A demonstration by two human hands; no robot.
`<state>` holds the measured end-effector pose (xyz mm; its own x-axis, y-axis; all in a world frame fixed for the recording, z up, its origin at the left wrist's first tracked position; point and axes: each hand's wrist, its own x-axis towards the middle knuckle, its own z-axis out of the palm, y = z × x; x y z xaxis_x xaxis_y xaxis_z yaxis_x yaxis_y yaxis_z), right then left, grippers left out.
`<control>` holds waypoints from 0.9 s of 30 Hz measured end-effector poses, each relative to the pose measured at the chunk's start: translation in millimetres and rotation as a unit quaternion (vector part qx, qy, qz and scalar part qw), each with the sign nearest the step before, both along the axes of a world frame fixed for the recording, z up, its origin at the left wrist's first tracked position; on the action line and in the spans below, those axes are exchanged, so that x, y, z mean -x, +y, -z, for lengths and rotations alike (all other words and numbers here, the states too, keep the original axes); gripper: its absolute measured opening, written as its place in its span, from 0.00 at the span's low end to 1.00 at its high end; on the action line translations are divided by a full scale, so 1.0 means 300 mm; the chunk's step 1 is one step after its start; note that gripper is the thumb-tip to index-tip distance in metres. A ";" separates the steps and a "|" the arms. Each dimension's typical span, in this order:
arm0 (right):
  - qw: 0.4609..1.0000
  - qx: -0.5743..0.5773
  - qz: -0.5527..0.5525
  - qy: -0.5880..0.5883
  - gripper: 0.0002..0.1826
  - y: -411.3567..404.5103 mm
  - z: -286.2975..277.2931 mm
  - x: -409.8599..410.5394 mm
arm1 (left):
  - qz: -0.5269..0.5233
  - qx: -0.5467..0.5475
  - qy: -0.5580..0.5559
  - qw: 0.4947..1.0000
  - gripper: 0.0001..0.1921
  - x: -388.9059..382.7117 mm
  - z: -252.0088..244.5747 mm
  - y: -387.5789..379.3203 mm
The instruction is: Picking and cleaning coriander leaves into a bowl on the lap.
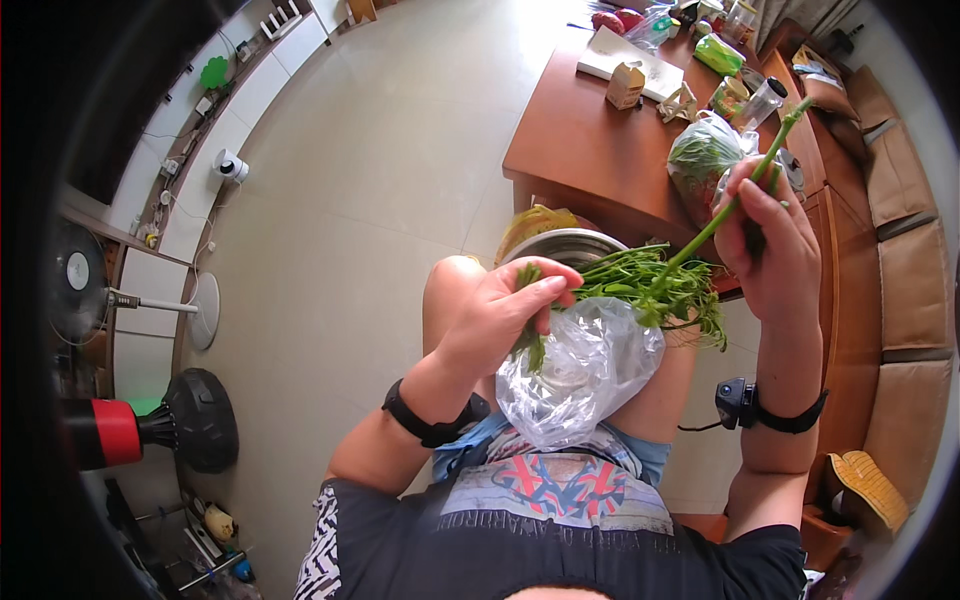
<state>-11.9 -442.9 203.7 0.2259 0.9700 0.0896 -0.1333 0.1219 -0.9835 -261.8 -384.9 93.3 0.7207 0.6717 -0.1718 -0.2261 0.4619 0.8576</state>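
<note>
My left hand (pixel 517 304) is closed around a few short green stems, above the left side of a clear plastic bag (pixel 577 375) on my lap. In my right hand (pixel 772 232), raised over the table's near corner, is a long green stem (pixel 707 232) that slants down to leaves near the bag. A bunch of leafy green stalks (pixel 637 281) lies between the hands, beyond the bag. Behind it a round metal basin (pixel 562 244) shows in part, beside a yellow plastic bag (pixel 536 225).
A wooden table (pixel 570 127) ahead holds a bag of vegetables (pixel 701 154), a small carton (pixel 625 85), a white box (pixel 600 56) and jars. A brown sofa (pixel 911 285) stands at the right. Fans and a white cabinet (pixel 154 292) line the left.
</note>
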 end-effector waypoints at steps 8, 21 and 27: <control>0.998 0.003 0.009 0.068 0.06 -0.005 0.094 0.005 | 0.062 -0.056 -0.028 0.996 0.09 -0.166 -0.008 -0.040; 0.999 -0.011 0.034 -0.013 0.04 -0.032 0.201 -0.004 | 0.116 -0.078 0.078 0.987 0.09 -0.163 -0.018 -0.051; 0.999 0.008 0.029 0.012 0.04 -0.046 0.202 0.000 | 0.127 -0.091 0.111 0.981 0.08 -0.152 -0.019 -0.058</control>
